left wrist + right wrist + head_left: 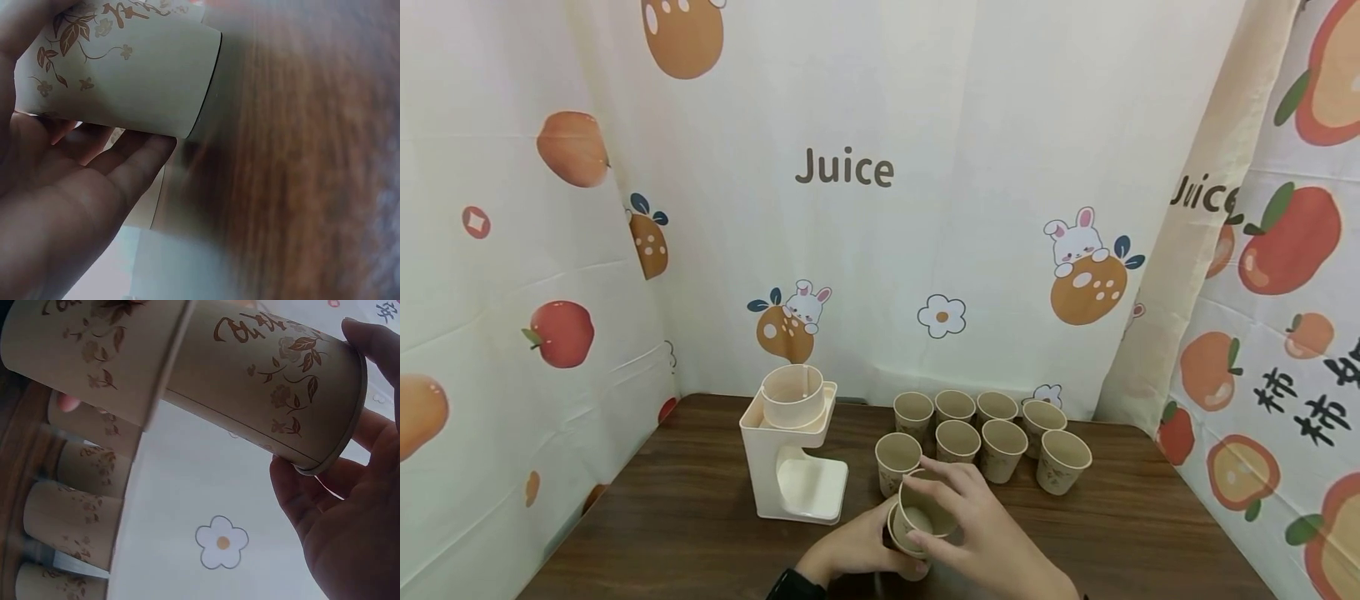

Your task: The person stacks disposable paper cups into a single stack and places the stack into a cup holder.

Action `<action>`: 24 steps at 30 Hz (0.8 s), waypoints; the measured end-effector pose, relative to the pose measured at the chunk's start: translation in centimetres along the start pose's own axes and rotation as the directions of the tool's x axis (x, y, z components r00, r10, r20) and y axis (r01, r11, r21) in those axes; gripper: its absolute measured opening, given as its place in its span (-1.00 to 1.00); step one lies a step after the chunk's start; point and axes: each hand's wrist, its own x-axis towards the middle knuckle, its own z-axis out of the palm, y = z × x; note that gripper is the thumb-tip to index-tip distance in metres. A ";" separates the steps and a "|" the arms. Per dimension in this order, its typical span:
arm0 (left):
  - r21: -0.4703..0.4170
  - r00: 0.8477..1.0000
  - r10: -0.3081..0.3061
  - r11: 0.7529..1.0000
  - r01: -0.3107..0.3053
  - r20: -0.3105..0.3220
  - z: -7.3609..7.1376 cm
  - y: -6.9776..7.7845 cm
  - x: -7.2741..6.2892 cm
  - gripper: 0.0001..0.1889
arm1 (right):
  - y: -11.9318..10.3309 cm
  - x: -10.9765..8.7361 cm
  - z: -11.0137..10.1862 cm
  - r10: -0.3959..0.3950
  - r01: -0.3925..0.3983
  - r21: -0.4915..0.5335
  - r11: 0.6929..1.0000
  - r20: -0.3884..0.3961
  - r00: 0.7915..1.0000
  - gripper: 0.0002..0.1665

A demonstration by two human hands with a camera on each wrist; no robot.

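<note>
My left hand (pixel 857 546) grips a beige paper cup (pixel 125 75) with a brown leaf print, fingers curled round its side. The cup's base is close over the table in the left wrist view. My right hand (pixel 992 533) holds a second paper cup (pixel 269 387) near its rolled rim, thumb on one side and fingers on the other. This upper cup sits partly inside the lower one, whose rim shows around it in the right wrist view. Just beyond my hands stands another paper cup (pixel 898 454).
Several more upright paper cups (pixel 1002 450) stand in rows at the back of the dark wooden table (pixel 677 508). A cream-coloured stand (pixel 763 471) with a round open container (pixel 793 400) on top is at the left. Printed cloth (pixel 880 250) hangs behind and beside the table.
</note>
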 end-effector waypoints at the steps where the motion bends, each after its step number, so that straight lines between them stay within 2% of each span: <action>1: -0.009 1.000 0.009 1.000 -0.009 0.008 0.0 -0.1 0.0 -0.17 | 0.0 0.0 0.2 0.000 0.000 0.001 1.000 0.005 1.000 -0.40; 13: -0.012 1.000 0.015 1.000 -0.015 0.004 0.0 0.0 -0.2 -0.15 | 0.2 -0.4 2.2 0.029 -0.028 -0.020 0.999 0.052 0.998 -0.43; 20: 0.042 1.000 -0.001 0.999 0.001 -0.003 0.0 0.2 -0.5 -0.21 | 0.7 -1.0 3.3 0.079 -0.076 -0.029 0.997 0.130 0.988 -0.48; 24: 0.052 1.000 0.000 0.999 0.000 0.002 0.0 0.2 -0.6 -0.23 | 0.8 -1.2 3.7 0.083 -0.079 -0.034 0.996 0.144 0.986 -0.47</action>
